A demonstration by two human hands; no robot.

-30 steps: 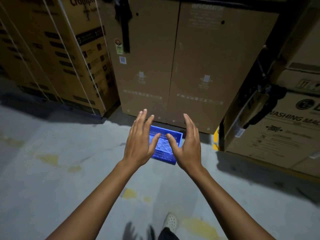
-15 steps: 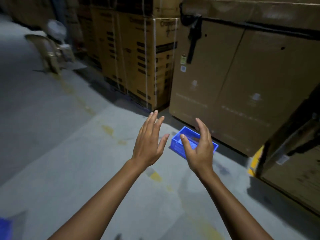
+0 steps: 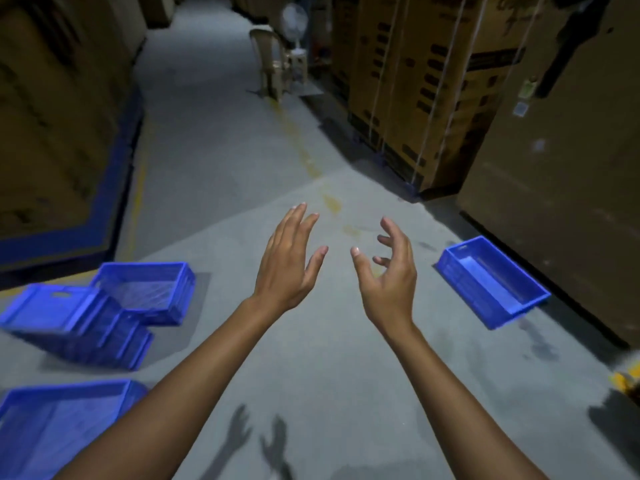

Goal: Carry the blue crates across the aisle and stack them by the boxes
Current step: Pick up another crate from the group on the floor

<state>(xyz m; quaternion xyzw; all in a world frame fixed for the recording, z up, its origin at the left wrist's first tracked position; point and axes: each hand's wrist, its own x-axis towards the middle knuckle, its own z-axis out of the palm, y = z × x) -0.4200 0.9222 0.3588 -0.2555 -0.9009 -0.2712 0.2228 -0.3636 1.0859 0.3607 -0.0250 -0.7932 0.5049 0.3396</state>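
One blue crate (image 3: 491, 280) lies on the floor at the right, close to the foot of a tall brown box (image 3: 568, 174). On the left side of the aisle are three more blue crates: an upright one (image 3: 147, 291), a tilted one (image 3: 74, 323) leaning in front of it, and one (image 3: 59, 424) at the bottom-left corner. My left hand (image 3: 289, 263) and my right hand (image 3: 389, 275) are held out over the middle of the aisle, fingers spread, holding nothing and touching no crate.
Tall strapped cartons (image 3: 415, 91) line the right side, and more boxes (image 3: 52, 116) with a blue base stand at the left. A plastic chair (image 3: 273, 64) and a fan (image 3: 294, 20) stand far down the grey aisle floor (image 3: 221, 161). A yellow object (image 3: 627, 379) is at the right edge.
The view has swung left, from facing the boxes to looking down the aisle. The placed crate has shifted from between my hands to the right. The crates on the left have come into view.
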